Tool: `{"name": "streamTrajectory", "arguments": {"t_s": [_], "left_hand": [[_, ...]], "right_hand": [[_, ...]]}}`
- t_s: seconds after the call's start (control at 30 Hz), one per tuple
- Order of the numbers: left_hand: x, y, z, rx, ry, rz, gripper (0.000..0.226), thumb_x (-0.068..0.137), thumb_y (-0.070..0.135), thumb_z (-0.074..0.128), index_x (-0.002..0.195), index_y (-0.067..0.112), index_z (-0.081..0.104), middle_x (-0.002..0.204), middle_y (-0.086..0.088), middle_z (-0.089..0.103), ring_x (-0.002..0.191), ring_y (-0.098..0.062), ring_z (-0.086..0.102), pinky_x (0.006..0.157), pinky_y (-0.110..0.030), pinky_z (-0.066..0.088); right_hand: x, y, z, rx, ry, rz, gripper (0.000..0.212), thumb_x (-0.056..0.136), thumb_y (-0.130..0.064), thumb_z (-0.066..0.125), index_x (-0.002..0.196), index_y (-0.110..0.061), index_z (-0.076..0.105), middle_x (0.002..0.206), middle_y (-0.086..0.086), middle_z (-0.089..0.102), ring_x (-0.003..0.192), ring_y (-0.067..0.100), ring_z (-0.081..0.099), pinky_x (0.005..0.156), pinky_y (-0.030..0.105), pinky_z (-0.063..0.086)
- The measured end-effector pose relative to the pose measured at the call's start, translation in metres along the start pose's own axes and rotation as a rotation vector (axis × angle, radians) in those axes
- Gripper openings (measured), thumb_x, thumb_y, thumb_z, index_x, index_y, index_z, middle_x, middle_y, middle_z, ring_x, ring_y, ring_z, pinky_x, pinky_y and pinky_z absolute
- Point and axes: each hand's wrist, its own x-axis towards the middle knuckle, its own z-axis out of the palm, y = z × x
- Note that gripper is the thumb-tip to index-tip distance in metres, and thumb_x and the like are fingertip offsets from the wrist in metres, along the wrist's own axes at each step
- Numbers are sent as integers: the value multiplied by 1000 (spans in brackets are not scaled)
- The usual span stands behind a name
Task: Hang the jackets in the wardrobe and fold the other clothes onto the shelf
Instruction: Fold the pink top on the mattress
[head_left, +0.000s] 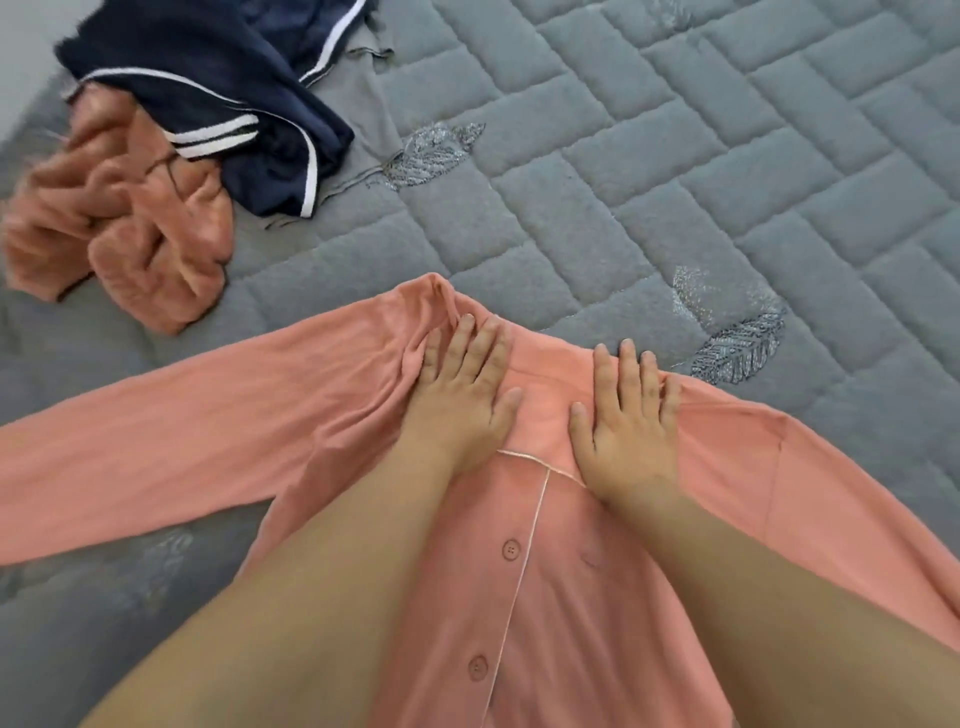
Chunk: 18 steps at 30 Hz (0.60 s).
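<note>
A pink buttoned shirt (561, 597) with pale piping lies spread face up on the grey quilted bed cover (675, 182). Its one long sleeve stretches out to the left, the other runs off to the right. My left hand (462, 389) lies flat with straight fingers on the shirt's left shoulder by the collar. My right hand (623, 415) presses flat on the right shoulder, fingers straight and reaching the collar edge. Neither hand grips the cloth.
At the upper left a crumpled pink garment (130, 228) lies in a heap. Beside it sits a navy garment with white stripes (218, 88), partly over a thin grey garment (358, 119). The quilted cover extends to the right and far side.
</note>
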Motion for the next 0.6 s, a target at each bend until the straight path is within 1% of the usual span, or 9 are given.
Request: {"name": "streamTrajectory", "arguments": {"t_s": [0.07,0.2,0.27,0.33,0.4,0.43,0.5,0.57,0.6], "left_hand": [[-20,-13,-15,-63,-1,16,66,101,43,27,158,18,3,166,1,-4,151,-18,-11,120,-42,-13],[-108,-71,-43,-266,193,-186,64,93,39,26,150,9,36,154,-13,35,142,-32,31,120,-46,16],[-157,-115,-48,-369,268,-456,59,94,37,32,145,10,44,148,-14,41,135,-35,37,117,-44,19],[-205,-166,-53,-529,387,-899,52,94,29,45,140,6,47,143,-19,45,129,-38,39,109,-44,24],[-244,-217,-59,-787,597,-1367,45,90,25,50,126,-1,54,126,-24,54,117,-40,46,99,-43,33],[-260,-240,-61,-929,682,-1523,38,90,23,50,117,-2,57,117,-23,58,110,-40,51,93,-43,38],[-280,-278,-62,-1264,743,-1651,24,91,21,54,103,2,62,98,-17,63,88,-33,58,74,-38,45],[-290,-299,-60,-1535,750,-1653,19,89,23,61,96,5,59,82,-9,59,67,-19,51,53,-26,39],[-293,-304,-56,-1594,758,-1654,21,87,21,65,99,5,57,81,-8,58,66,-16,50,51,-24,36]], "right_hand": [[-1,-17,-14,-22,-23,25,73,89,-39,22,156,-11,13,164,11,4,151,28,2,120,52,-2],[8,-94,-44,31,-31,-184,77,82,-29,37,154,-10,20,162,15,13,150,30,9,120,50,-1],[14,-157,-52,69,-51,-359,68,89,-24,45,153,-9,26,161,14,20,148,30,16,120,47,4],[18,-231,-56,86,-99,-536,58,91,-20,50,147,-8,38,156,14,31,143,31,29,117,43,13],[18,-309,-53,93,-163,-728,50,91,-19,50,141,-10,46,149,12,41,135,30,39,112,39,23],[15,-347,-49,93,-204,-805,50,92,-20,49,141,-12,45,147,10,43,133,29,40,110,37,25],[7,-418,-37,42,-280,-918,50,95,-24,45,144,-16,41,145,8,44,132,28,41,108,37,26],[-2,-477,-23,-56,-351,-966,49,96,-29,45,144,-20,40,141,9,45,130,31,42,106,38,28],[-6,-500,-18,-89,-377,-959,49,95,-30,47,142,-20,43,138,11,46,128,33,42,105,39,31]]}}
